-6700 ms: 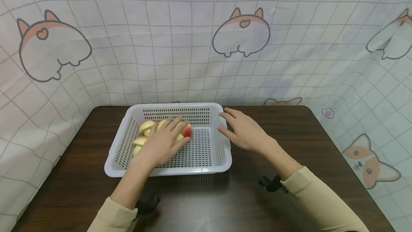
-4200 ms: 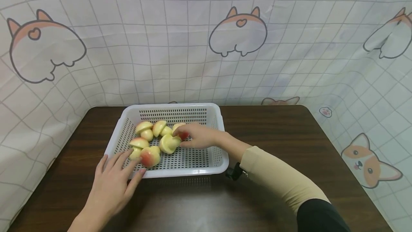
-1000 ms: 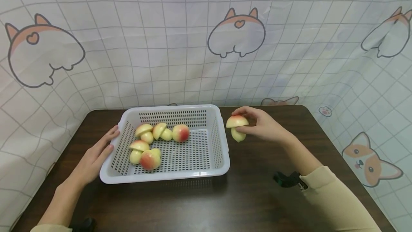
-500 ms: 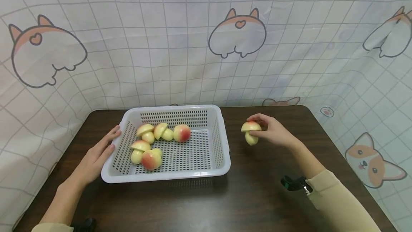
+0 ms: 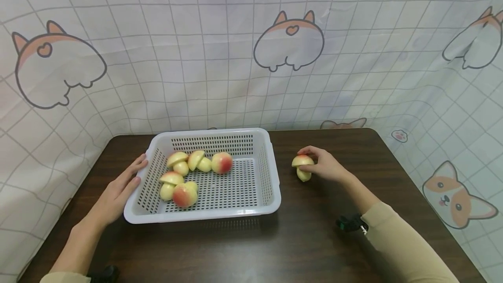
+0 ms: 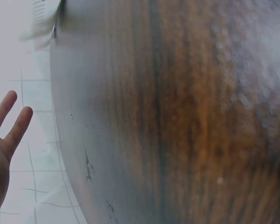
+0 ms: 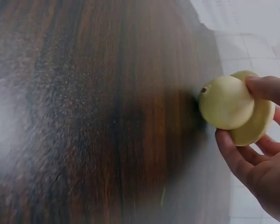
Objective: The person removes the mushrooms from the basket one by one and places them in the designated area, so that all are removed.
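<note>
In the head view my right hand pinches a toy mushroom, pale yellow with a red blush on its cap, close over the table right of the basket. The right wrist view shows the mushroom's round stem between thumb and fingers, its base turned toward the table. My left hand lies along the left side of the white perforated basket, its extended fingertips right at the rim. Inside the basket, toward its left half, several similar mushrooms lie tipped various ways. One shows mostly its red cap.
The dark wood-grain table runs back to a white grid-patterned curtain printed with cartoon corgis. The curtain also closes off both sides. A black wrist strap sits at the right forearm's cuff.
The right hand has lifted a mushroom from the basket, carried it right, then lowered it toward the table. The left hand has left the basket's interior for its left rim.
</note>
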A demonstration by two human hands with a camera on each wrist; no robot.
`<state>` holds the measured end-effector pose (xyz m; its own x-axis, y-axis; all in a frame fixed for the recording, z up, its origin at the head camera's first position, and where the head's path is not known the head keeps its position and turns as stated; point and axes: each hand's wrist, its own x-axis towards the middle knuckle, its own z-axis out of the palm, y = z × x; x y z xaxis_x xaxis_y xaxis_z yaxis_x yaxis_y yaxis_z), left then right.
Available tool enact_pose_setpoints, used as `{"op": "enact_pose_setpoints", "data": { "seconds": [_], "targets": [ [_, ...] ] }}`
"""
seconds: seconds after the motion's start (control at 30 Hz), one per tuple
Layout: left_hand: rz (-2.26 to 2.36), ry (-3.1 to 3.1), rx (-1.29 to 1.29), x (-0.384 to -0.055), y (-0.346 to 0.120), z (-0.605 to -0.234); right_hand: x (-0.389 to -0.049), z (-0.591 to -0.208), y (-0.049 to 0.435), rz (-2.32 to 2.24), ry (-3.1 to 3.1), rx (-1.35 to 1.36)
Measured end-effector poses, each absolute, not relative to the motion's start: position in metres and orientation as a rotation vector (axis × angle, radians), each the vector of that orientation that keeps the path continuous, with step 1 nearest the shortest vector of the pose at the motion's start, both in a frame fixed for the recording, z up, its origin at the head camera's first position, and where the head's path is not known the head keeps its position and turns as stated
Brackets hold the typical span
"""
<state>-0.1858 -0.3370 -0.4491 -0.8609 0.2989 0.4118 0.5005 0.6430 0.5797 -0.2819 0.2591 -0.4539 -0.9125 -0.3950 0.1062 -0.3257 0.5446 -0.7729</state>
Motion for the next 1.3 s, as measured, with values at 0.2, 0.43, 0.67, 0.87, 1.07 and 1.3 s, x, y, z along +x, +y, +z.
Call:
{"op": "enact_pose_setpoints", "data": {
  "seconds": [0.2,0.43,0.67,0.87,1.07,1.3],
  "targets": [
    [-1.046,-2.598,-0.625,-0.185,-0.336,-0.449,-0.289,-0.458,0.252,-1.319,2.688,-0.619],
    [-1.059,-2.6,-0.628,-0.185,-0.335,-0.449,-0.288,-0.456,0.252,-1.297,2.664,-0.618],
    [-1.069,-2.598,-0.633,-0.184,-0.335,-0.449,-0.289,-0.458,0.252,-1.287,2.615,-0.669],
    [-1.072,-2.599,-0.622,-0.184,-0.335,-0.45,-0.289,-0.458,0.247,-1.249,2.601,-0.704],
    [-1.073,-2.595,-0.622,-0.183,-0.335,-0.451,-0.289,-0.458,0.246,-1.232,2.626,-0.672],
    [-1.055,-2.601,-0.613,-0.184,-0.335,-0.45,-0.292,-0.461,0.245,-1.224,2.682,-0.596]
  ]
}}
